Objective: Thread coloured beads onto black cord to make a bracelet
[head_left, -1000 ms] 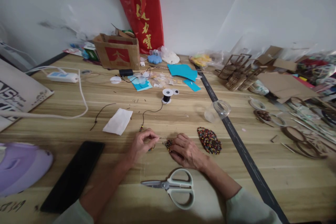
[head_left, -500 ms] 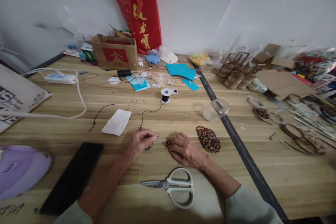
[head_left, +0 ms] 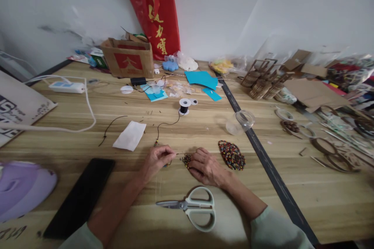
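My left hand [head_left: 159, 159] pinches the end of a thin black cord [head_left: 177, 154] between thumb and forefinger. That cord carries a few coloured beads [head_left: 156, 142] and runs back to a white spool of black cord [head_left: 184, 106]. Over a small heap of loose dark and yellow beads [head_left: 186, 160] lies my right hand [head_left: 206, 167], its fingers curled together and touching them. The right fingertips are partly hidden. A coiled string of multicoloured beads [head_left: 232, 155] rests to the right. Scissors with pale handles [head_left: 201, 207] lie nearer to me, blades pointing left.
A black phone [head_left: 82, 198] and a purple object [head_left: 26, 190] are at left, beside a white paper piece [head_left: 130, 136]. Clear round containers [head_left: 241, 121] stand right of the spool. Behind are a cardboard box [head_left: 128, 60], blue cards [head_left: 201, 79] and small woven baskets [head_left: 263, 81].
My left hand has shifted very slightly to the right with the cord end, covering more of the beads beneath it. My right hand stays over the loose beads.
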The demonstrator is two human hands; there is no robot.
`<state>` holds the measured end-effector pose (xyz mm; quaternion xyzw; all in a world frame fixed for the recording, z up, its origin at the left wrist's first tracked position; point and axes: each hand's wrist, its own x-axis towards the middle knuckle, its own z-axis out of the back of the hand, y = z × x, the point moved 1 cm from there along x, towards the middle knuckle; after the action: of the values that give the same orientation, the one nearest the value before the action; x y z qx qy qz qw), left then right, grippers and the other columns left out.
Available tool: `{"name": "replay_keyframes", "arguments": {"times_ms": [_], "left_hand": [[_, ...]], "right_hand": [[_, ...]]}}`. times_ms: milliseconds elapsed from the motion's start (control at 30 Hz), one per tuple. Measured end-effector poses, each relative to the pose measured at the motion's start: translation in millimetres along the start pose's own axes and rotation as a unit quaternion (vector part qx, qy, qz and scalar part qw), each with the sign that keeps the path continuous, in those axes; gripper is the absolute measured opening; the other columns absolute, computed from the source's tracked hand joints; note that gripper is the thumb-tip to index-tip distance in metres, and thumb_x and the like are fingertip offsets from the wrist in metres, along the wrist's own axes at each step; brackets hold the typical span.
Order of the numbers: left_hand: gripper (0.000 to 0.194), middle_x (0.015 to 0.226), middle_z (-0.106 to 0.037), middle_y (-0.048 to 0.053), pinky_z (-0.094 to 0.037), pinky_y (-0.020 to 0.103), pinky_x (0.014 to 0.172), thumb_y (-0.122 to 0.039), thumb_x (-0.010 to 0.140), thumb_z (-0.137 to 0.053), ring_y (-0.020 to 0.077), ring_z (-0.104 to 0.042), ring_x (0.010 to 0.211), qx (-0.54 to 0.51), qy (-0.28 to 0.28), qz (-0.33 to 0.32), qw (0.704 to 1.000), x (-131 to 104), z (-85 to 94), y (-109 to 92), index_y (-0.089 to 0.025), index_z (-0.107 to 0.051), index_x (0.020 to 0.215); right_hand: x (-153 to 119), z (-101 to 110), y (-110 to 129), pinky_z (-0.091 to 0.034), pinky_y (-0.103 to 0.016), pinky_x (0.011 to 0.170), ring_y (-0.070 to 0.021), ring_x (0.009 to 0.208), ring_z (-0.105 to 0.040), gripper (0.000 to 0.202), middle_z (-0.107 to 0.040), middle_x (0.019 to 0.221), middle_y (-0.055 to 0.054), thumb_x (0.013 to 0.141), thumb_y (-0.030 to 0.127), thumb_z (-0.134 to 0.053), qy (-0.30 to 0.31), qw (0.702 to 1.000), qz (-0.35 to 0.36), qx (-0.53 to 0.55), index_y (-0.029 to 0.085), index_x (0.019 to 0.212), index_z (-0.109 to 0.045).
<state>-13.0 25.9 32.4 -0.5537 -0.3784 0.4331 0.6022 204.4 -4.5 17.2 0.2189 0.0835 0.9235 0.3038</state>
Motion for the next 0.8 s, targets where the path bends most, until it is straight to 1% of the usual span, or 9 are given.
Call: {"name": "replay_keyframes", "arguments": {"times_ms": [267, 500, 800], "left_hand": [[0.021, 0.061, -0.054, -0.001, -0.038, 0.022, 0.057, -0.033, 0.07, -0.065, 0.0117, -0.047, 0.061, 0.009, 0.007, 0.024, 1.0, -0.1, -1.2, 0.2, -0.014, -0.063, 0.065], [0.021, 0.06, -0.053, -0.001, -0.037, 0.022, 0.056, -0.034, 0.071, -0.065, 0.0113, -0.046, 0.06, 0.009, 0.012, 0.024, 1.0, -0.2, -1.1, 0.0, -0.014, -0.063, 0.065], [0.02, 0.06, -0.054, -0.001, -0.037, 0.022, 0.056, -0.033, 0.071, -0.065, 0.011, -0.046, 0.059, 0.006, 0.013, 0.02, 1.0, -0.5, -1.5, -0.8, -0.013, -0.063, 0.066]], "right_hand": [[0.4, -0.2, 0.1, -0.043, -0.036, 0.079, -0.0187, 0.08, -0.053, 0.011, -0.061, 0.082, -0.006, 0.091, 0.02, -0.051, -0.002, 1.0, 0.001, 0.001, 0.017, 0.087, -0.061], [0.8, -1.6, 2.6, -0.042, -0.036, 0.08, -0.0188, 0.081, -0.051, 0.012, -0.06, 0.082, -0.006, 0.092, 0.024, -0.052, 0.001, 1.0, -0.003, -0.002, 0.017, 0.087, -0.06], [1.2, -4.8, 3.6, -0.042, -0.035, 0.081, -0.0183, 0.082, -0.052, 0.011, -0.059, 0.082, -0.006, 0.093, 0.023, -0.05, 0.006, 1.0, 0.0, 0.001, 0.018, 0.087, -0.058]]}}
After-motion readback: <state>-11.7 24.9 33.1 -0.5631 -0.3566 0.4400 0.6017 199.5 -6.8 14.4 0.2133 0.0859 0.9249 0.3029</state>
